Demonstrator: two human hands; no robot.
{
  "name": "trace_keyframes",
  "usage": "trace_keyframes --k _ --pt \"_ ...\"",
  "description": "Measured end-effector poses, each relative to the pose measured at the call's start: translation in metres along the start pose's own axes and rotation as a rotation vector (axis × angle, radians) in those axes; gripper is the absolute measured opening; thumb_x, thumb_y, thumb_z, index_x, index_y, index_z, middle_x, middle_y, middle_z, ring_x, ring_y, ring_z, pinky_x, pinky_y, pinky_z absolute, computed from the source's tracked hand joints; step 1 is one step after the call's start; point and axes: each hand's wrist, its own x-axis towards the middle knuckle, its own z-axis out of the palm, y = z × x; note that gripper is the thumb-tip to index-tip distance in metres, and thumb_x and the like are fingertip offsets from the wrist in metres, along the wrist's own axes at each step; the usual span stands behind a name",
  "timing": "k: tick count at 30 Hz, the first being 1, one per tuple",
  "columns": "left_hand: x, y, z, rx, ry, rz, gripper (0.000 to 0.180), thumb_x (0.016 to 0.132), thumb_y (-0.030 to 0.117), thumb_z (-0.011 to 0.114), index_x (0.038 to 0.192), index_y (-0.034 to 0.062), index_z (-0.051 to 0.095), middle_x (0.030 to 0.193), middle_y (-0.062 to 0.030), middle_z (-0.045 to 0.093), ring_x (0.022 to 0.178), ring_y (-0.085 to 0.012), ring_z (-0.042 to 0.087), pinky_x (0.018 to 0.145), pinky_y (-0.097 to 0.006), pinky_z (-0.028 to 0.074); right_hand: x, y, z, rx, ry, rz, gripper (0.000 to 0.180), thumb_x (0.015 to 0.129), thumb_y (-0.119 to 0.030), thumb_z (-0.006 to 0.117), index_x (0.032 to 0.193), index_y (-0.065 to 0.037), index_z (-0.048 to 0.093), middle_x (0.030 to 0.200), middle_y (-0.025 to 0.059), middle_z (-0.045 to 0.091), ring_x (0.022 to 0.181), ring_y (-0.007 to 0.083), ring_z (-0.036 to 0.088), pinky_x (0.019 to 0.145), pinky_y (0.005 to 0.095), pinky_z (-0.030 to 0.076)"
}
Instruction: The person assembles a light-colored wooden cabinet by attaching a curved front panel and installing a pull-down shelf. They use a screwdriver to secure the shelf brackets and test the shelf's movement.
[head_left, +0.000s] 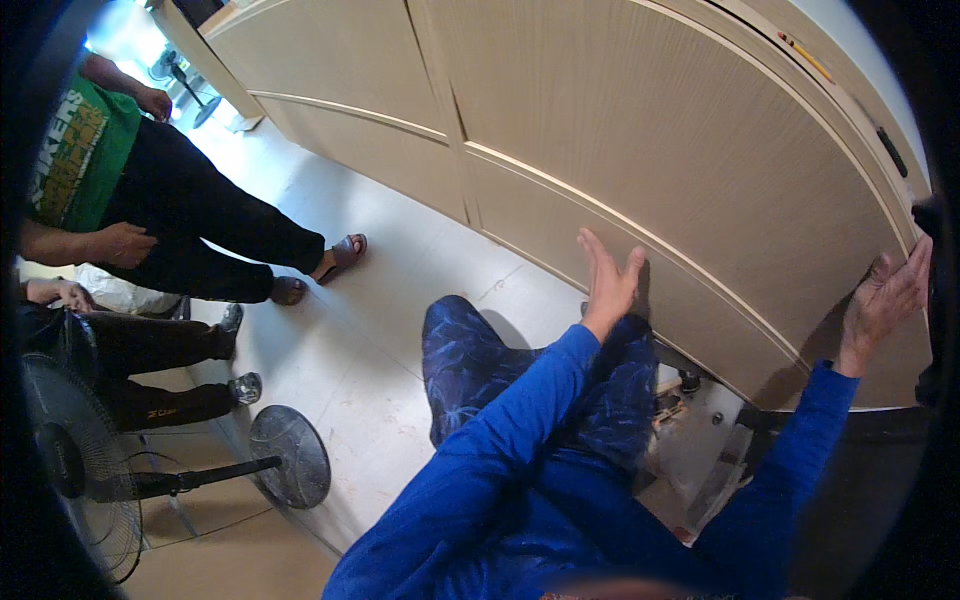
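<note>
two hands flat on a big pale wood-grain panel point(700, 170), that's the picture right now. left hand point(608, 275) is spread open, fingers apart, palm pressed on the panel's lower face; right hand point(885, 295) sits out at the far right edge, fingers open and laid along that edge, gripping nothing that i can see, more bracing than clutching. both read as steadying pushes, i'd say, because the panel leans away from the person and rises above their knees, so open palms hold it better than a pinch would. blue sleeves come up from below, patterned blue trousers point(480, 365) under them, the person low to the floor point(340, 330). the panel runs long from upper left to lower right across the view, its grooved seams following that same line, its lower right corner hanging over dark hardware point(690, 385) near the floor; what that hardware is, i can't tell. off left, other people stand on the pale floor, one in a green shirt point(75, 150), sandals point(345, 250) out. a fan point(75, 470) lies down at lower left, its round base point(290, 455) tipped up beside it.
</note>
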Motion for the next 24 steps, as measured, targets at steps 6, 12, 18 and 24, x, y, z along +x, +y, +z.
trace_keyframes --k 6,12,18,24 --pt "0.006 0.014 0.028 0.013 0.060 -0.045 0.115 0.097 0.037 0.069 0.154 -0.0163 -0.016 0.160 -0.0456 -0.012 0.153 -0.0556 -0.010 0.127 -0.054 0.007 -0.004 0.002 0.010 -0.034 0.050 0.010 0.070 0.109 -0.052 0.037 0.155 0.000 0.039 0.157 0.0216 0.044 0.145 0.0376 0.039 0.119 0.0525 0.025" --pt "0.008 0.011 0.034 0.088 0.096 -0.074 0.117 0.095 0.040 0.072 0.154 -0.0173 -0.011 0.160 -0.0466 -0.007 0.153 -0.0571 -0.002 0.127 -0.057 0.009 -0.012 0.027 0.022 -0.112 0.022 0.002 0.057 0.106 -0.047 0.044 0.132 0.002 0.054 0.141 0.0233 0.052 0.135 0.0388 0.042 0.109 0.0516 0.031" --pt "0.012 0.000 0.037 0.169 0.139 0.035 0.115 0.096 0.045 0.068 0.154 -0.0184 -0.008 0.161 -0.0457 -0.005 0.153 -0.0578 -0.003 0.127 -0.056 0.007 -0.006 0.024 0.016 0.020 0.077 0.014 0.048 0.103 -0.041 0.056 0.116 0.004 0.063 0.117 0.0262 0.064 0.111 0.0446 0.056 0.092 0.0510 0.043" --pt "0.007 0.001 0.040 0.099 0.169 0.051 0.115 0.095 0.041 0.071 0.155 -0.0167 -0.009 0.162 -0.0446 -0.005 0.153 -0.0575 -0.002 0.126 -0.057 0.009 -0.039 0.057 0.024 0.160 -0.057 0.250 0.050 0.105 -0.043 0.057 0.120 0.003 0.067 0.114 0.0258 0.070 0.106 0.0428 0.065 0.093 0.0435 0.050"
